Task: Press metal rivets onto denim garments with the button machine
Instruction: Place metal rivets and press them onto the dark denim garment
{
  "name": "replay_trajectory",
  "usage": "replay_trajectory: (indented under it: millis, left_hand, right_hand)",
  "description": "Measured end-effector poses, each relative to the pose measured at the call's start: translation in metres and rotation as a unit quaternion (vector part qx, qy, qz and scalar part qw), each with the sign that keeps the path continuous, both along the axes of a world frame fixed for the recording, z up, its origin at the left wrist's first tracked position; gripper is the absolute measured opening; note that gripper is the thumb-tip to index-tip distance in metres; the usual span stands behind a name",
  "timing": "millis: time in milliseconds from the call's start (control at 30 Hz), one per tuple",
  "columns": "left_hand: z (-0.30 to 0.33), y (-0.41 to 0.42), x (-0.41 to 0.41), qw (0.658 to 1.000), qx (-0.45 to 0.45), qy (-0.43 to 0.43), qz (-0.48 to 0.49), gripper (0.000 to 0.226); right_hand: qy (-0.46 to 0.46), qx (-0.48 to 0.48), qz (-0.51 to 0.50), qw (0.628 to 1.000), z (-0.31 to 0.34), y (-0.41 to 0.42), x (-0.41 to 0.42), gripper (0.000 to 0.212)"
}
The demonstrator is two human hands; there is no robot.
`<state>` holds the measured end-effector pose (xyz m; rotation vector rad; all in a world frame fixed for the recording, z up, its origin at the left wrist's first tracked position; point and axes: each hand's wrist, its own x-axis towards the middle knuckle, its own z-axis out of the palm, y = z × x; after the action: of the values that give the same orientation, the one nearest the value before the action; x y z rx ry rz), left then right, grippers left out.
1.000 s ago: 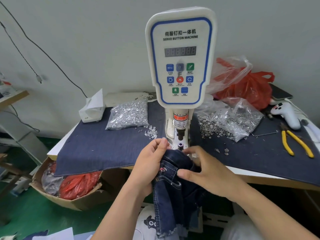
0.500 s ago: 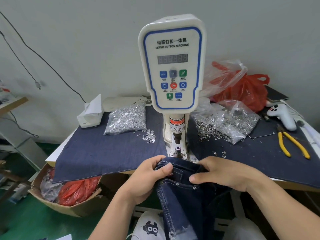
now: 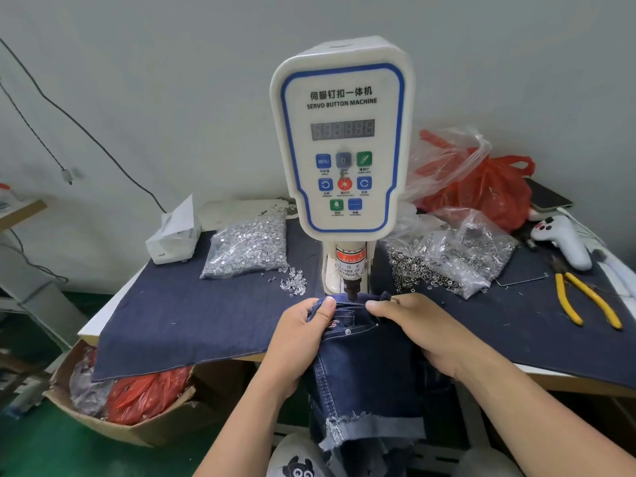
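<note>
A white servo button machine point(image 3: 340, 139) stands at the table's middle, its black punch point(image 3: 352, 290) touching down on the top edge of dark denim shorts point(image 3: 364, 366). My left hand point(image 3: 299, 342) grips the waistband from the left, thumb on top. My right hand point(image 3: 423, 328) holds the waistband from the right, fingers curled over the fabric. The shorts hang down off the table's front edge, frayed hem at the bottom. A silver rivet point(image 3: 348, 331) shows on the pocket corner.
A bag of silver tacks point(image 3: 247, 247) lies left of the machine, a bag of rivet rings point(image 3: 454, 256) right. Yellow pliers point(image 3: 585, 299), a white controller point(image 3: 564, 242) and a red bag point(image 3: 488, 187) sit far right. A cardboard box point(image 3: 130, 404) stands under the table.
Both hands have pushed the shorts' waistband forward and up under the punch. The punch now meets the fabric, where earlier the lower die was bare.
</note>
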<state>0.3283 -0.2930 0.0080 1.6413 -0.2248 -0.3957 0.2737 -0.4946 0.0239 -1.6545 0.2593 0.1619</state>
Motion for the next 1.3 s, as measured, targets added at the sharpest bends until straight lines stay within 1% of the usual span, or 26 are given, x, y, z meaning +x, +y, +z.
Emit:
replay_trajectory:
  millis: [100,200,267,333,367,433,500,600,633,700,767,867,1000,1133,1300]
  left_hand:
    - [-0.003,-0.003,0.006,0.998,0.044,-0.032,0.02,0.037]
    - [-0.006,-0.004,0.009,0.997,0.055,-0.05,0.025,0.041]
    - [-0.008,-0.006,0.01,0.995,0.069,-0.073,0.028,0.04]
    - [-0.008,-0.008,0.011,0.99,0.087,-0.103,0.036,0.032]
    - [-0.008,-0.009,0.012,0.989,0.089,-0.111,0.041,0.028]
    - [-0.009,-0.011,0.013,0.988,0.085,-0.113,0.055,0.023]
    - [-0.01,-0.013,0.013,0.989,0.076,-0.106,0.063,0.023]
    - [-0.009,-0.017,0.014,0.994,0.053,-0.063,0.065,0.028]
    - [-0.01,-0.018,0.014,0.996,0.051,-0.05,0.062,0.032]
    - [-0.011,-0.018,0.015,0.997,0.052,-0.035,0.051,0.038]
    - [-0.012,-0.015,0.014,0.998,0.043,-0.032,0.042,0.037]
    - [-0.015,-0.011,0.014,0.998,0.035,-0.031,0.029,0.035]
    - [-0.017,-0.008,0.015,0.999,0.033,-0.02,0.012,0.039]
    - [-0.018,-0.007,0.017,1.0,0.018,-0.003,0.0,0.036]
    - [-0.019,-0.006,0.018,1.0,0.017,-0.005,0.0,0.035]
  right_hand:
    - [0.022,-0.002,-0.004,1.0,-0.002,0.001,0.004,0.051]
    - [0.036,0.001,-0.004,0.999,-0.005,0.003,0.005,0.056]
    - [0.028,0.004,-0.01,1.0,-0.008,0.002,0.005,0.045]
    - [0.021,0.014,-0.03,0.999,-0.011,0.002,0.006,0.027]
    - [0.015,0.016,-0.039,0.999,-0.012,0.002,0.006,0.024]
    - [0.0,0.009,-0.048,0.999,-0.015,0.002,0.005,0.024]
    - [-0.015,0.004,-0.048,0.999,-0.017,0.001,0.004,0.033]
    - [-0.02,-0.006,-0.041,0.999,-0.019,-0.001,0.006,0.063]
    - [-0.016,-0.006,-0.042,0.999,-0.019,-0.002,0.006,0.066]
    - [0.001,0.008,-0.047,0.999,-0.02,-0.001,0.008,0.065]
    - [0.016,0.013,-0.046,0.999,-0.021,-0.001,0.008,0.06]
    - [0.014,0.007,-0.044,0.999,-0.021,0.001,0.006,0.049]
    - [0.009,0.005,-0.049,0.999,-0.019,0.003,0.005,0.035]
    - [0.008,-0.002,-0.05,0.999,-0.015,0.005,0.003,0.033]
    - [0.011,-0.006,-0.049,0.999,-0.013,0.006,0.0,0.037]
